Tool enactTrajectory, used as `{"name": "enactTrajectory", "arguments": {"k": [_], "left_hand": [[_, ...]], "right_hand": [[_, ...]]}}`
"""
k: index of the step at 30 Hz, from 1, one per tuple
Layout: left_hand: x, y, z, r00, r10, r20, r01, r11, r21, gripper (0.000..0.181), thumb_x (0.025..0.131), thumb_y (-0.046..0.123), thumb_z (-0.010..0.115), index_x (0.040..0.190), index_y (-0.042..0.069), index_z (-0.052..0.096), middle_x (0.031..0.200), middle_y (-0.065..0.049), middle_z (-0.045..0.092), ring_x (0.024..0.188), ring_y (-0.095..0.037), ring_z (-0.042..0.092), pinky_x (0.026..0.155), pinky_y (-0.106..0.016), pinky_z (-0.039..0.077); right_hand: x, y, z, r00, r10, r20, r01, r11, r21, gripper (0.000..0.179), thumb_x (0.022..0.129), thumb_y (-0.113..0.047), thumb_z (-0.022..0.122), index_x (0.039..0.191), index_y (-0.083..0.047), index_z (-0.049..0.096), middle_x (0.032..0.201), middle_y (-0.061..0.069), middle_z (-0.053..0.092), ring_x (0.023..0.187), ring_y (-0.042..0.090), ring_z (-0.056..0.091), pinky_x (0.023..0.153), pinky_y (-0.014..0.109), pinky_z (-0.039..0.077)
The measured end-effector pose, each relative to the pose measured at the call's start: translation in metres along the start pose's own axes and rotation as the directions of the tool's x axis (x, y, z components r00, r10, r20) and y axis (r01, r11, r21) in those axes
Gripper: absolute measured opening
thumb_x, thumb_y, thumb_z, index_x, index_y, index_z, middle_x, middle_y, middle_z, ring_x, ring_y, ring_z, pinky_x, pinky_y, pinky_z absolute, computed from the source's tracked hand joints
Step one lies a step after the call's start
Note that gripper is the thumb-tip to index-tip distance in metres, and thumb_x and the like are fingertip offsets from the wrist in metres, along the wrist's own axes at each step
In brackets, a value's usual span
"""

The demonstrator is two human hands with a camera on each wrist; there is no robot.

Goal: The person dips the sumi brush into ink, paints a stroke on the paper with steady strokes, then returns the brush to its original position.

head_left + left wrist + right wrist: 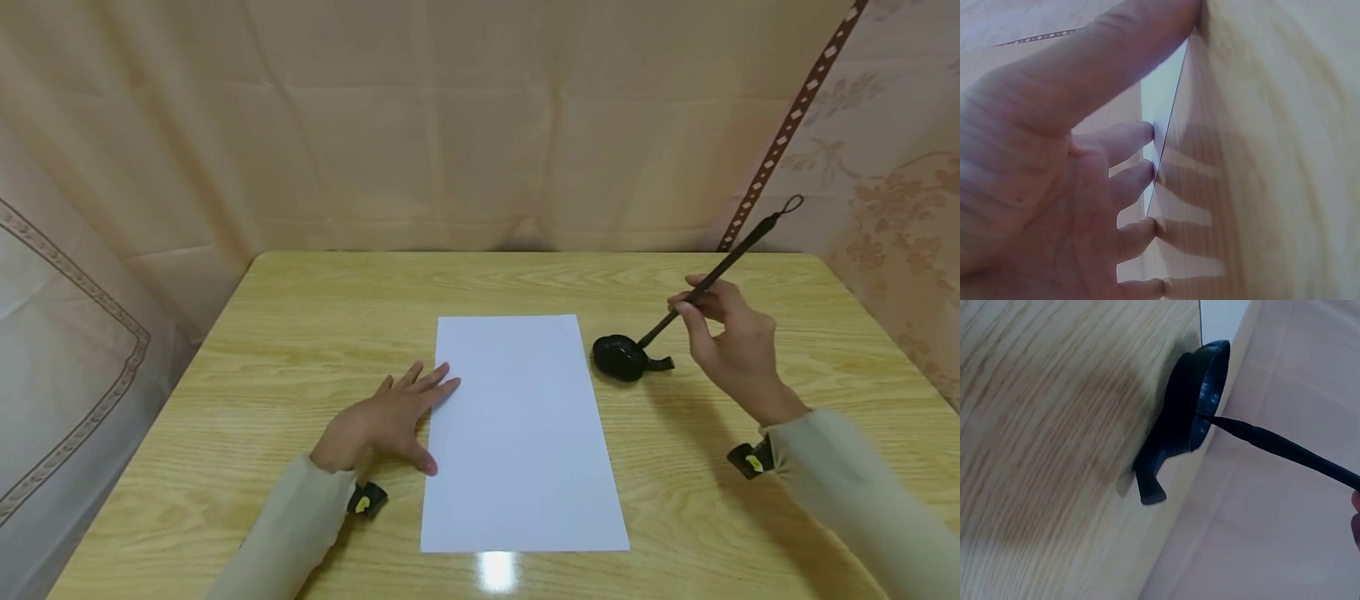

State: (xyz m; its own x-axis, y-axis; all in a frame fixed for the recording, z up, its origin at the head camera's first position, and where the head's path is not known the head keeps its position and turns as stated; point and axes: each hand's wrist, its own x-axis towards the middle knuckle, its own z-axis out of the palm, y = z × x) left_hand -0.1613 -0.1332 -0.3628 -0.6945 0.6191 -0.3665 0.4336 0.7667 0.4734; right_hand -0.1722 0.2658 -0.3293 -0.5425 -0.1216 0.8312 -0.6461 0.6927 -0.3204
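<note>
A sheet of white paper [517,433] lies flat on the table. At its left edge my left hand [393,417] rests with fingers spread, the fingertips touching the paper's margin and the table; the left wrist view shows the thumb [1097,62] and fingers close to the sheet's edge. My right hand [731,342] pinches the shaft of a dark writing brush [720,268], held at a slant with its hanging loop up. The brush tip meets the inside of a small black ink dish [618,358] with a short handle, right of the paper; the right wrist view shows this contact.
The wooden table [315,333] carries the paper and the dish. Beige curtain cloth [420,125] hangs behind its far edge, and patterned cloth [900,192] hangs at the right. Small black wrist cameras [367,500] sit at both cuffs.
</note>
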Motion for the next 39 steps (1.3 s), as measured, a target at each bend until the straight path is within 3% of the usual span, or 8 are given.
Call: {"name": "enactTrajectory", "arguments": {"k": [9,21,28,39], "left_hand": [[0.001,0.001,0.001,1.0,0.009,0.004,-0.009,1.0,0.0,0.114,0.065,0.041,0.084,0.153,0.011,0.018,0.161,-0.011,0.003,0.146,-0.042,-0.006,0.108,-0.071,0.003],[0.001,0.001,0.0,1.0,-0.003,0.012,0.003,1.0,0.0,0.114,0.066,0.04,0.085,0.154,0.012,0.017,0.162,-0.01,0.002,0.146,-0.041,-0.006,0.109,-0.07,0.003],[0.002,0.001,0.001,1.0,-0.007,0.01,0.007,1.0,0.004,0.114,0.066,0.039,0.085,0.154,0.013,0.018,0.162,-0.009,0.002,0.146,-0.041,-0.006,0.11,-0.069,0.003],[0.002,0.001,0.001,1.0,-0.016,0.005,0.016,1.0,-0.008,0.114,0.066,0.037,0.085,0.154,0.013,0.017,0.162,-0.009,0.002,0.146,-0.04,-0.006,0.11,-0.069,0.003]], "right_hand": [[-0.003,0.005,0.01,0.995,0.048,0.087,-0.046,0.999,-0.029,0.032,0.078,0.017,0.066,0.108,0.013,0.056,0.085,0.022,0.07,0.09,-0.029,0.047,0.057,-0.001,0.04],[-0.002,0.003,0.026,0.989,0.085,0.117,-0.099,0.988,0.122,0.026,0.081,0.017,0.06,0.106,0.014,0.055,0.09,0.024,0.069,0.092,-0.022,0.054,0.076,0.001,0.044],[0.002,-0.001,0.028,0.977,0.132,0.17,-0.162,0.97,0.182,0.026,0.085,0.016,0.056,0.11,0.012,0.052,0.093,0.022,0.068,0.09,-0.018,0.058,0.069,0.002,0.046],[0.008,-0.003,0.028,0.981,0.152,0.118,-0.173,0.967,0.187,0.025,0.085,0.014,0.058,0.108,0.016,0.048,0.091,0.025,0.067,0.087,-0.018,0.059,0.071,0.003,0.046]]}}
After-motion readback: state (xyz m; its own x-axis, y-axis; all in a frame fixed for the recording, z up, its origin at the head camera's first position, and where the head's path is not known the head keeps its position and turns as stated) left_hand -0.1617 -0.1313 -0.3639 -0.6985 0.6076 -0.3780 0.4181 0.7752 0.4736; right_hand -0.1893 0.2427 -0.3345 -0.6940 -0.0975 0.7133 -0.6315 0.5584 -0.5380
